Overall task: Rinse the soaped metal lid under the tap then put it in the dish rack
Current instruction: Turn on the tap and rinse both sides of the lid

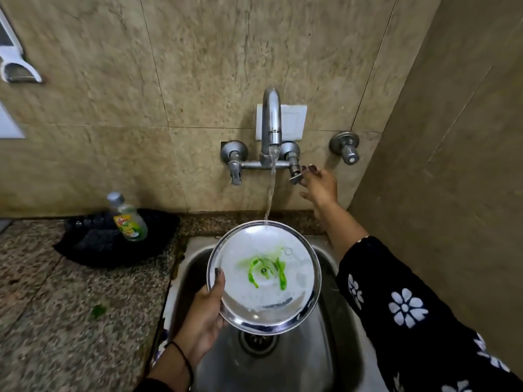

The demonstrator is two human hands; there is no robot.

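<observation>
Left hand (pixel 206 309) grips the metal lid (pixel 264 277) by its rim, green soap (pixel 267 271) unrinsed. Right hand (pixel 318 188), fingers spread, touches the tap handle (pixel 295 175). Better to centre the lid under the stream (pixel 270 193).

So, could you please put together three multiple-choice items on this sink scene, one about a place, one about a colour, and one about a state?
1. Where does the dish soap bottle stand?
A. In the sink
B. On the counter left of the sink, on a dark cloth
C. On the wall shelf

2. What colour is the soap smeared on the metal lid?
A. Green
B. Blue
C. Pink

3. What is the state of the tap?
A. Off and dry
B. Dripping only
C. Running, with the stream landing on the lid's far edge

Answers:
1 B: the bottle sits on the dark cloth on the counter.
2 A: green streaks ring the lid's centre.
3 C: water falls onto the lid, held by the left hand, while the right hand is at the tap's right handle.
</observation>
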